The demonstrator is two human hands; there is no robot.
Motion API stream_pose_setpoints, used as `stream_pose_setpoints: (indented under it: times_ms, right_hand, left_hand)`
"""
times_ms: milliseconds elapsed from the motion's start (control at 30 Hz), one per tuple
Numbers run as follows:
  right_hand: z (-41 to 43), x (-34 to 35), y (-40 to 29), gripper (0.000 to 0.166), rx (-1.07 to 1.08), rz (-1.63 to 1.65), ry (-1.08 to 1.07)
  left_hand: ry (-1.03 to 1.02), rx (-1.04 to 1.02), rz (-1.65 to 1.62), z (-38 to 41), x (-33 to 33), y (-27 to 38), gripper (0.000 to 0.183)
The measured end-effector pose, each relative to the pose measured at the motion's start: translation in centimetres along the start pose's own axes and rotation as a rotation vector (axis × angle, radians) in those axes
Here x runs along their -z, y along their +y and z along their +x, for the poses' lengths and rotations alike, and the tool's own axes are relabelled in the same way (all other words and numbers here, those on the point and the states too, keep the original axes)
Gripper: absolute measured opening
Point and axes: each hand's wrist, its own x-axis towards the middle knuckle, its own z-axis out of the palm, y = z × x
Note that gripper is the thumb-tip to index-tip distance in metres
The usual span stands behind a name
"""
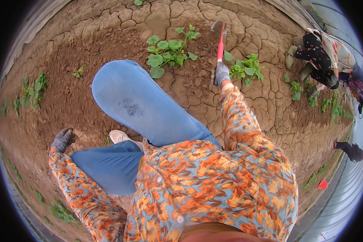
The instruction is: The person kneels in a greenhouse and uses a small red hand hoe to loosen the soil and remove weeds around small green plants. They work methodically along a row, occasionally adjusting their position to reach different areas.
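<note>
My right hand point(222, 73), in a grey glove, grips the red handle of a small hand hoe point(220, 50). The hoe's metal head is blurred and stands over cracked soil point(251, 33) at the top. Just left of the tool grows a leafy green vine plant point(169, 53), with loosened earth around it. Another leafy plant point(249, 69) is close on the right of my glove. My left hand point(62, 140), also gloved in grey, hangs beside my bent knee above bare soil. Its fingers are slightly curled and apart, with nothing in them.
Several people crouch at the right, one in dark flowered trousers point(316, 57), near more plants point(295, 90). A plant clump point(33, 90) and a small seedling point(79, 72) grow at left. A red object point(322, 184) lies by the pale sheeting point(335, 205) at lower right.
</note>
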Motion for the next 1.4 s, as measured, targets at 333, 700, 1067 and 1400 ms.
stream_pose_setpoints:
  times_ms: [333,700,1067,1400]
  right_hand:
    - [0.9,-0.8,5.5,0.052,-0.222,0.102,0.032]
    - [-1.9,3.3,6.8,0.051,-0.129,0.082,-0.037]
    - [-6.1,4.9,10.1,0.051,-0.188,-0.295,0.03]
    - [-10.1,5.6,8.0,0.05,-0.245,-0.166,-0.062]
  left_hand:
    - [0.011,0.0,-0.029,0.0,0.2,0.0,0.047]
    - [-0.009,-0.018,-0.041,0.0,-1.1,2.4,0.047]
    - [-0.008,-0.084,-0.161,-0.4,-0.2,-0.5,0.051]
    - [-0.017,-0.104,-0.211,-1.0,-0.9,0.6,0.054]
